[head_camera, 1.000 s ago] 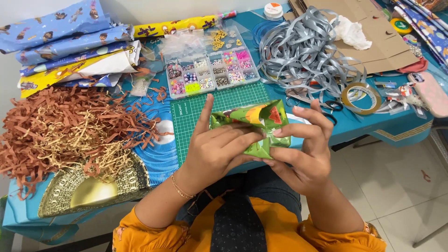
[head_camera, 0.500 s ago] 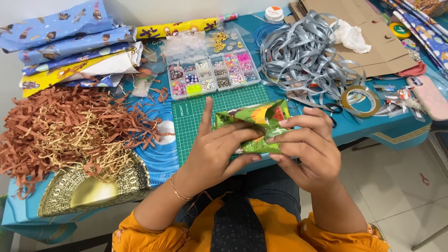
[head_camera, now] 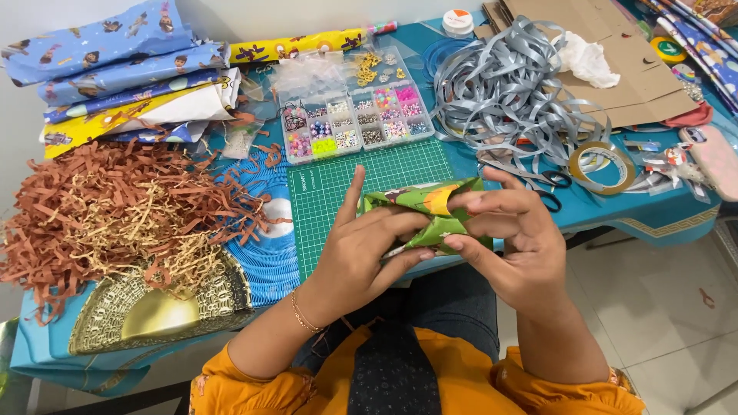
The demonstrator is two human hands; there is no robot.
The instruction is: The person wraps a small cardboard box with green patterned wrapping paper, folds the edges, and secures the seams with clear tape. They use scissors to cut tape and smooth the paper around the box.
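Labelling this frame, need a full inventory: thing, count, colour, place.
wrapped parcel: 1, green patterned, held over mat
cutting mat: 1, green, table centre
bead box: 1, clear, behind mat
paper shreds: 1 pile, brown and tan, left
gold tray: 1, near left edge
wrapping paper rolls: several, blue and yellow, far left
ribbon: 1 tangle, silver, behind right
tape roll: 1, clear, right
cardboard: 1 sheet, brown, far right
left hand: on parcel
right hand: on parcel

Bead box (head_camera: 355, 123), ribbon (head_camera: 511, 96), tape (head_camera: 601, 167)
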